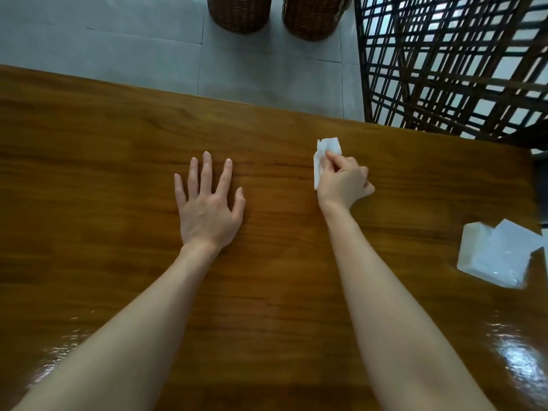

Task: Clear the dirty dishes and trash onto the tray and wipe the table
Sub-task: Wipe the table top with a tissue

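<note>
While right hand (344, 180) pinches folded tissue (324, 157) flat on counter (118, 143), tissue at grip's far-left side; unwiped wood lies leftward. Left hand (207, 209) spread flat, empty, bracing nearby.

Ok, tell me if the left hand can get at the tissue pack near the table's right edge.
Probably not easily: the left hand lies flat mid-table, and the right hand, holding a tissue, and its forearm lie between it and the tissue pack.

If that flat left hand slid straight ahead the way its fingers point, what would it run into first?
Nothing, it seems: the left hand has only bare table ahead up to the far edge, then floor beyond.
</note>
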